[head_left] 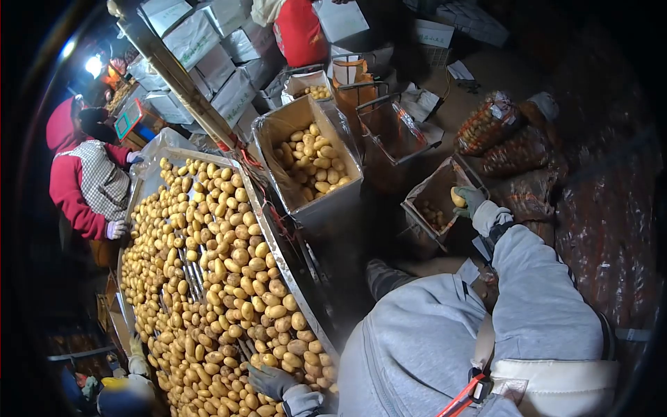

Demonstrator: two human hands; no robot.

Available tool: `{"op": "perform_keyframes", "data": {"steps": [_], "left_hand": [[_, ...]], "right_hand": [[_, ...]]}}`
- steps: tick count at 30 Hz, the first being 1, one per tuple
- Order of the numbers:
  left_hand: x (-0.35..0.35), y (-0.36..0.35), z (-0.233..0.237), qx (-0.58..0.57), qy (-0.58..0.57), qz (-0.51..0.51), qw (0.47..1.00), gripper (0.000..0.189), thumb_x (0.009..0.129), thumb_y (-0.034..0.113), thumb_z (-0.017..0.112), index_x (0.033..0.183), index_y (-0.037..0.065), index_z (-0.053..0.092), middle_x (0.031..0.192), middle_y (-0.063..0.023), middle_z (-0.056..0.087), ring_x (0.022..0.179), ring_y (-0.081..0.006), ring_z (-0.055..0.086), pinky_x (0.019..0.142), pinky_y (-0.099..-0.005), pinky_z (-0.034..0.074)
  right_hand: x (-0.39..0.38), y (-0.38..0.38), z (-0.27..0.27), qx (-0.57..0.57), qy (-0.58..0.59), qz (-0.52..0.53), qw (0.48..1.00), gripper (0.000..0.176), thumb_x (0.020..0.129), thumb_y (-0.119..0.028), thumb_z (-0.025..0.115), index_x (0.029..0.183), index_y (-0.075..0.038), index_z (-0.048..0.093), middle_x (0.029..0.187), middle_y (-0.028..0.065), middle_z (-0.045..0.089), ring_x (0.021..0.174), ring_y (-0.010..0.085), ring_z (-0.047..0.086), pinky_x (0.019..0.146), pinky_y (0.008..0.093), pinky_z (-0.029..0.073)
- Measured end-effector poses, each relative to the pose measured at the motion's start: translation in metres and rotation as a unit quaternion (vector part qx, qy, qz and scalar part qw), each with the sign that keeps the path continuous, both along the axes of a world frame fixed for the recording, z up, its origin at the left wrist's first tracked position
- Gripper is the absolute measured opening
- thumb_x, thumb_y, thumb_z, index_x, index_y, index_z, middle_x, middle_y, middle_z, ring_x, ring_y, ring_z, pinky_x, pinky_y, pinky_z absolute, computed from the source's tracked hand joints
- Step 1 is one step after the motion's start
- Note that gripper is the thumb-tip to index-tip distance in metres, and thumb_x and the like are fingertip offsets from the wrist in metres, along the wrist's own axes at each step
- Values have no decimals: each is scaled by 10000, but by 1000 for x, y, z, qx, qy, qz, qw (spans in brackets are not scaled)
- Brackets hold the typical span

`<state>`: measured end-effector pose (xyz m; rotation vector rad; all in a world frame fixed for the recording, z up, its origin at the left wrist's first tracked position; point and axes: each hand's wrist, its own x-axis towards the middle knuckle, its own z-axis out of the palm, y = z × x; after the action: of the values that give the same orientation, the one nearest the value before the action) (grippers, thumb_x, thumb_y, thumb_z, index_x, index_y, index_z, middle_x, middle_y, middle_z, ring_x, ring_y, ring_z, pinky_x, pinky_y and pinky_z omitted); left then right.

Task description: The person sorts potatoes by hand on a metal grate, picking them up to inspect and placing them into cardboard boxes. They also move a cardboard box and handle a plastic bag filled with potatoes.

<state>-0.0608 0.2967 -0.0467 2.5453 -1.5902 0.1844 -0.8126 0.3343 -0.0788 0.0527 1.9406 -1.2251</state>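
Many potatoes lie spread over a metal-edged sorting table. At its near edge my left hand, in a grey glove, rests on the potatoes; whether its fingers close round one cannot be made out. My right hand, also gloved, is stretched out to the right and holds one potato. It is above the rim of an open box with small potatoes at the bottom.
A big carton of potatoes stands beyond the table edge, near a slanting pole. Net sacks lie at the right. A co-worker stands across the table. White boxes are stacked behind.
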Motion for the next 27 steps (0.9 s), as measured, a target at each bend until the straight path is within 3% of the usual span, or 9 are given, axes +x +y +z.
{"op": "perform_keyframes", "data": {"steps": [4, 7, 9, 12, 14, 15, 16, 19, 27], "left_hand": [[-3, -1, -4, -19, -41, 0, 999, 508, 1088, 317, 452, 1554, 117, 489, 1346, -187, 646, 1374, -374, 509, 1175, -516, 357], [13, -26, -18, 257, -216, 9, 942, 339, 1022, 231, 522, 1299, 121, 683, 1147, -73, 658, 1153, -253, 579, 1028, -444, 413], [29, -13, -39, 117, -125, -16, 985, 241, 1013, 222, 537, 1061, 199, 773, 1136, -23, 649, 1121, -214, 579, 944, -402, 401], [10, -8, -16, 148, -210, -68, 964, 343, 1029, 262, 549, 1287, 131, 732, 1400, -90, 632, 1323, -298, 536, 1162, -478, 369], [1, -3, -8, -34, 22, -7, 999, 455, 1043, 282, 534, 1450, 94, 608, 1495, -142, 580, 1446, -365, 450, 1268, -510, 264], [19, 4, -29, 21, -30, -43, 998, 511, 1052, 302, 509, 1510, 75, 522, 1514, -162, 559, 1495, -398, 387, 1275, -526, 244], [-6, -1, 17, -5, 113, 4, 994, 529, 1051, 321, 523, 1516, 69, 520, 1552, -193, 519, 1510, -416, 359, 1278, -518, 242], [-12, 10, 16, -50, 146, -61, 986, 633, 1010, 435, 595, 1533, 89, 505, 1620, -252, 394, 1518, -458, 317, 1275, -529, 241], [-6, -38, 28, 14, 77, -67, 995, 675, 968, 460, 684, 1555, 184, 495, 1616, -180, 418, 1517, -369, 350, 1293, -531, 195]], "right_hand": [[-18, 18, -25, 5, 152, 153, 976, 622, 835, -273, 882, 1379, -87, 644, 1306, 131, 663, 1114, 324, 685, 919, 407, 595], [-55, 32, -61, 36, 492, 423, 760, 796, 728, -307, 967, 1398, -29, 638, 1382, 207, 664, 1294, 377, 629, 1118, 447, 503], [-66, 20, -65, 38, 451, 429, 782, 777, 747, -319, 943, 1402, -37, 636, 1342, 207, 685, 1252, 346, 662, 1094, 421, 523], [-82, 8, -69, 67, 592, 471, 651, 599, 759, -206, 893, 1290, -29, 681, 1090, 185, 731, 1000, 323, 732, 888, 407, 585], [-98, -7, -73, 166, 510, 525, 661, 448, 794, -295, 868, 1153, -94, 691, 952, 121, 716, 817, 305, 689, 745, 396, 562], [-117, -15, -96, 108, 286, 323, 896, 450, 831, -345, 835, 1195, -125, 687, 963, 91, 724, 799, 288, 684, 723, 375, 551], [-118, -29, -106, 43, 14, 74, 996, 456, 867, -394, 802, 1237, -157, 683, 974, 62, 732, 782, 271, 680, 701, 354, 540], [-95, -73, -84, 17, 27, 86, 996, 407, 958, -421, 707, 1298, -200, 671, 1174, 64, 691, 828, 310, 676, 700, 420, 550], [197, -212, 96, -117, -23, 390, 913, 346, 1025, -383, 651, 1238, -119, 720, 986, 53, 692, 617, 118, 627, 507, 235, 488]]}}
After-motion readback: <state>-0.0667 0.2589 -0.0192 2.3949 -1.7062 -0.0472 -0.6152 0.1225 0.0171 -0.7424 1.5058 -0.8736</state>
